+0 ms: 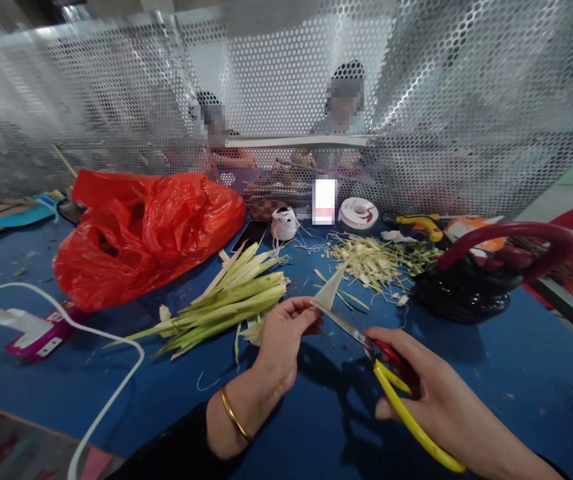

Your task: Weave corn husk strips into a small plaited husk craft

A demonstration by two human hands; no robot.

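My left hand (286, 333), with a gold bangle at the wrist, pinches a pale pointed piece of husk (329, 291) above the blue table. In my right hand (426, 387) are scissors (349, 327) with red and yellow handles; a knife-like red grip shows near the fingers. Their blades point left and meet the lower edge of the pale piece, close to my left fingertips. A bundle of green-yellow husks (231, 300) lies just left of my left hand. Behind the hands is a heap of thin trimmed strips (371, 260).
Red plastic bag (151, 233) at back left; power strip (41, 340) with white cable at left. A white string ball (284, 224), ribbon spool (359, 213) and yellow-handled tool (421, 223) lie behind. A black pot-like object (461, 293) stands right. Two people sit beyond the perforated screen (286, 67).
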